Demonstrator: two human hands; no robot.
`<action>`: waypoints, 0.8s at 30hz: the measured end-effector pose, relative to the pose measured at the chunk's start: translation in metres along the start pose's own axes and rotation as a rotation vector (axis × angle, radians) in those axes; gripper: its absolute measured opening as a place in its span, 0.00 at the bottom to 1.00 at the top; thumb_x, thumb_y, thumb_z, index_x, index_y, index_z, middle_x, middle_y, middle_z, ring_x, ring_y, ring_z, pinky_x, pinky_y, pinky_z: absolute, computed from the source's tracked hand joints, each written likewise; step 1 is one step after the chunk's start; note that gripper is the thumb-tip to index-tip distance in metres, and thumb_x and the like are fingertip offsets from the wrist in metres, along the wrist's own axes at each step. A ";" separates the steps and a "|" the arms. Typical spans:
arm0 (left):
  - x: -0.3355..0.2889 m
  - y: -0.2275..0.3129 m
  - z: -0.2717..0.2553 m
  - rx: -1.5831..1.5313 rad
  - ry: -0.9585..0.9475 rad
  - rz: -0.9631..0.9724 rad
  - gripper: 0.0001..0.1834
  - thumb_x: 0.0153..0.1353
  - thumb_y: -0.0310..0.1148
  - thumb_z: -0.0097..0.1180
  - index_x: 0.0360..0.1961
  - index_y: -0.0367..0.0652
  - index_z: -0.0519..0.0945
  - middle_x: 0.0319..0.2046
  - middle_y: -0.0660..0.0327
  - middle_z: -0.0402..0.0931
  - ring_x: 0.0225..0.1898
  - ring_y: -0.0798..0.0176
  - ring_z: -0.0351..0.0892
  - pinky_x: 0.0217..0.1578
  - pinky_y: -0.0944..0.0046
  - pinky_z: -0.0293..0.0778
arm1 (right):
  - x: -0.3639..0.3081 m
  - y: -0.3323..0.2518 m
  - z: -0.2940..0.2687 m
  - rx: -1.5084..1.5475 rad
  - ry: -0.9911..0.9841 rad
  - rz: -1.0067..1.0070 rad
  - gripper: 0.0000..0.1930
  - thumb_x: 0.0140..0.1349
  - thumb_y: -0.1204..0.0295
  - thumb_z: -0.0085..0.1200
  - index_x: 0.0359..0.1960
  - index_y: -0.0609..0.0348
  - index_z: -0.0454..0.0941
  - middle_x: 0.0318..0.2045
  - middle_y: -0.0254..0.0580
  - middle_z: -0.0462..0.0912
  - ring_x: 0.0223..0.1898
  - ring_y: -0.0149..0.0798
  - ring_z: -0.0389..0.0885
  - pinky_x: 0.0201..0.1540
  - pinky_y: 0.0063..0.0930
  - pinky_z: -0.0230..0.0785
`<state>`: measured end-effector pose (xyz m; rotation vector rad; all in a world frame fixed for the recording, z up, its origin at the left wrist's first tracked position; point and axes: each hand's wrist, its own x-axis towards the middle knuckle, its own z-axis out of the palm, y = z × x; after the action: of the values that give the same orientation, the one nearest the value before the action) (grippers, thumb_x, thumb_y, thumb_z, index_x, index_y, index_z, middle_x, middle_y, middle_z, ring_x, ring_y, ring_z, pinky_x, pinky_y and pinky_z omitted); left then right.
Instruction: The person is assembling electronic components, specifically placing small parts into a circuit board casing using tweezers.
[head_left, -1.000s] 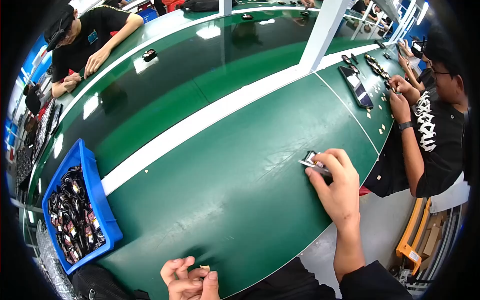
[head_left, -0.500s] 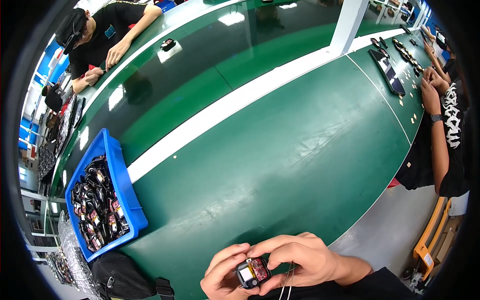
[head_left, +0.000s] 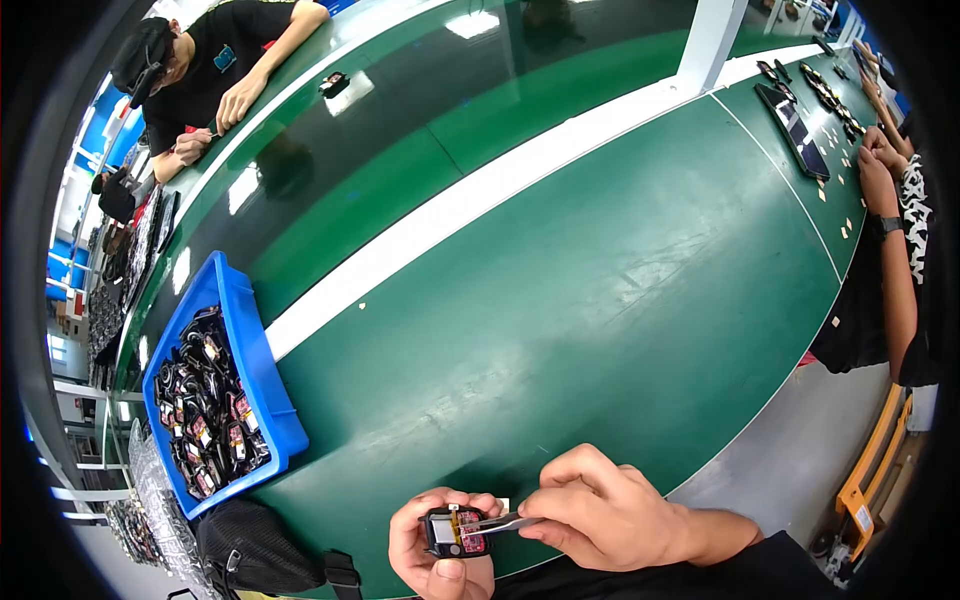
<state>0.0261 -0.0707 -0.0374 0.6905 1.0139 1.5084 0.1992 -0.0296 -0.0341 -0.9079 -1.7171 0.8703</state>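
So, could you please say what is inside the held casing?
Inside the black casing sit a pale block, yellow strip and red circuit board; tweezers partly cover the board, and anything underneath is hidden.

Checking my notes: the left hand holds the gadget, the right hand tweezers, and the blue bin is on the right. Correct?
No: the head view shows the blue bin on the left. The left hand holds the gadget, the right hand tweezers.

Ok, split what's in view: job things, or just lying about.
Job things:
black-cased device, in the left hand
tweezers, in the right hand
blue bin of similar devices, probably

Lying about, it seems:
black bag by the bin
lone pale piece
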 end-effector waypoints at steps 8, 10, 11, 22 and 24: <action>0.001 -0.005 -0.006 -0.037 -0.046 0.025 0.32 0.61 0.38 0.67 0.62 0.36 0.69 0.55 0.44 0.74 0.58 0.42 0.77 0.59 0.41 0.75 | -0.003 0.001 0.010 -0.072 0.018 -0.010 0.18 0.48 0.68 0.75 0.37 0.59 0.79 0.37 0.43 0.83 0.27 0.36 0.84 0.25 0.24 0.76; 0.001 -0.005 -0.006 -0.041 -0.045 0.033 0.32 0.60 0.39 0.67 0.62 0.36 0.69 0.56 0.44 0.74 0.58 0.42 0.77 0.59 0.41 0.75 | -0.002 -0.001 0.010 -0.096 0.022 -0.012 0.18 0.48 0.69 0.75 0.37 0.59 0.80 0.37 0.43 0.83 0.27 0.35 0.83 0.24 0.24 0.75; 0.001 -0.005 -0.006 -0.040 -0.046 0.033 0.32 0.60 0.39 0.67 0.62 0.36 0.69 0.56 0.44 0.74 0.58 0.42 0.77 0.59 0.41 0.75 | -0.002 -0.002 0.010 -0.109 0.025 -0.013 0.18 0.48 0.69 0.75 0.37 0.59 0.80 0.36 0.42 0.83 0.26 0.35 0.83 0.24 0.24 0.75; 0.000 -0.006 -0.007 -0.020 -0.072 0.061 0.33 0.61 0.39 0.67 0.61 0.33 0.70 0.59 0.42 0.73 0.58 0.41 0.78 0.61 0.42 0.74 | -0.009 0.003 0.012 -0.250 0.046 -0.018 0.15 0.50 0.71 0.73 0.37 0.60 0.82 0.33 0.39 0.82 0.23 0.33 0.80 0.21 0.24 0.73; 0.002 -0.007 -0.007 -0.024 -0.070 0.058 0.33 0.61 0.39 0.67 0.61 0.33 0.70 0.59 0.42 0.72 0.58 0.41 0.78 0.61 0.42 0.74 | -0.008 0.005 0.013 -0.280 0.047 -0.015 0.14 0.50 0.71 0.72 0.37 0.60 0.82 0.32 0.38 0.82 0.23 0.33 0.80 0.21 0.24 0.72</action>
<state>0.0225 -0.0709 -0.0467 0.7567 0.9284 1.5337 0.1900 -0.0365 -0.0449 -1.0886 -1.8307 0.6020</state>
